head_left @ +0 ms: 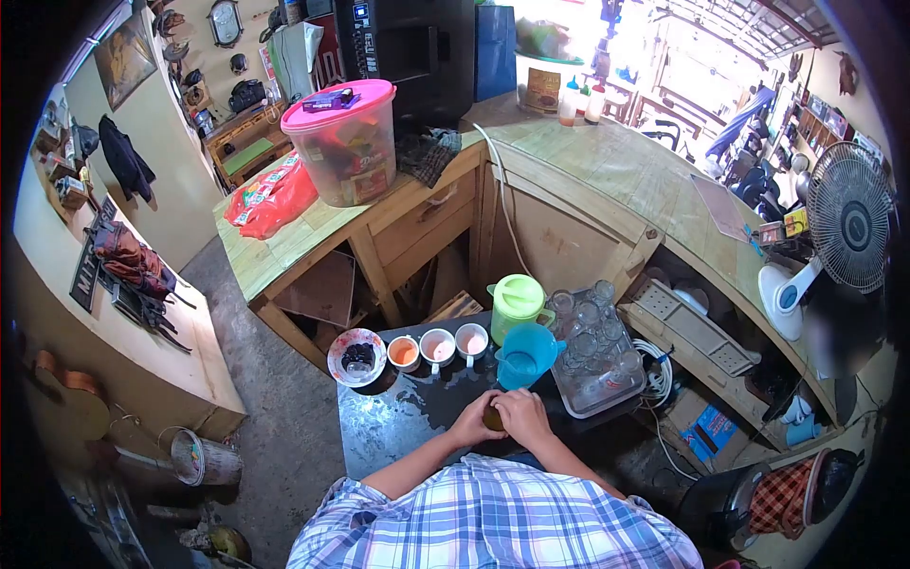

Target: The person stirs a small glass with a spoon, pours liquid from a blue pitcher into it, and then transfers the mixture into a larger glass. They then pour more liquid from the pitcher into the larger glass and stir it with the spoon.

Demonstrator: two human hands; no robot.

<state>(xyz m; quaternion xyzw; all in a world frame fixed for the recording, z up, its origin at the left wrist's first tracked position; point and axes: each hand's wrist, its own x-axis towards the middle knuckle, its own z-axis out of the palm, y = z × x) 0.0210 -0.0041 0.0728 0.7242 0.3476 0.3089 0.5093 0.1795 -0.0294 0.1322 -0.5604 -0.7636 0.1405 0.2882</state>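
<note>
Olive-brown round object (493,418), partly covered by fingers; identity unclear, perhaps a small jar or a fruit. For good handling, my judgement: steady it with one hand, let the other do the finer work, and press evenly so that it doesn't slip. Work low over the dark table (365,431), with your knuckles clear of the pitcher.

Position relative to grip: it sits between your two hands, close to your body. Your left hand (470,423) grasps it from the left side. Your right hand (527,416) curls against it from the right; its fingertips are hidden, so I cannot tell whether they clench or merely rest.

Outward: blue pitcher (528,358) just beyond your right hand, green lidded pitcher (518,303) behind it. To your left, three cups (438,350) in a row, then a patterned bowl (338,345) with dark contents. To your right, a tray (597,409) of clear glasses (587,321)
</note>
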